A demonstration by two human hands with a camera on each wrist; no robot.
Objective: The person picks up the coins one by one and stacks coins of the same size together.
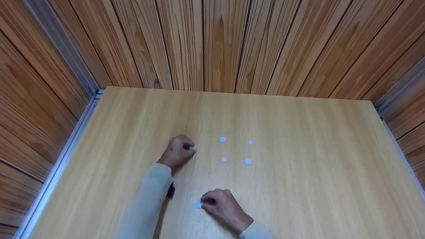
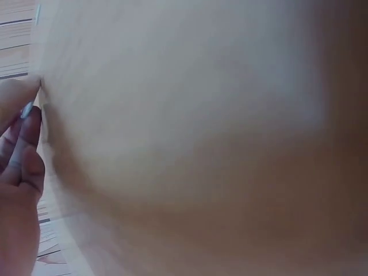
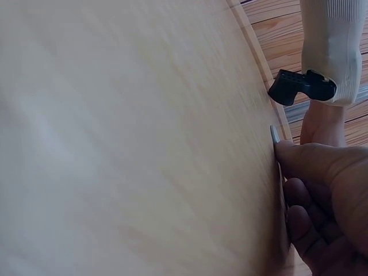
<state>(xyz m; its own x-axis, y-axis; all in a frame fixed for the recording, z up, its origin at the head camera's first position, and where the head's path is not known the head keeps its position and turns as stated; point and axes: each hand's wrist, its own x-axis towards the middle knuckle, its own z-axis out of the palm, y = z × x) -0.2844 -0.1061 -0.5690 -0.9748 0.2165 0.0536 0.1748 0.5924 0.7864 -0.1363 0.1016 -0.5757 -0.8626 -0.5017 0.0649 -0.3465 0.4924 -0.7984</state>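
My left hand (image 1: 179, 151), left of the middle of the table, pinches a small white disc (image 1: 192, 148) between thumb and fingers. In the left wrist view, that disc (image 2: 26, 110) shows edge-on at the fingertips. Closer to me, my right hand (image 1: 224, 207) holds another white disc (image 1: 198, 204) by its edge, low over the tabletop. The right wrist view has this disc (image 3: 275, 134) as a thin pale edge beyond the fingertips, with part of it hidden by the fingers.
Several white discs lie ahead in two short rows, among them a larger disc (image 1: 248, 161) and a smaller disc (image 1: 250, 142). The pale wooden table (image 1: 315, 174) has wood-plank walls (image 1: 227, 36) behind and at both sides, with a metal rail (image 1: 65, 153) along its left edge.
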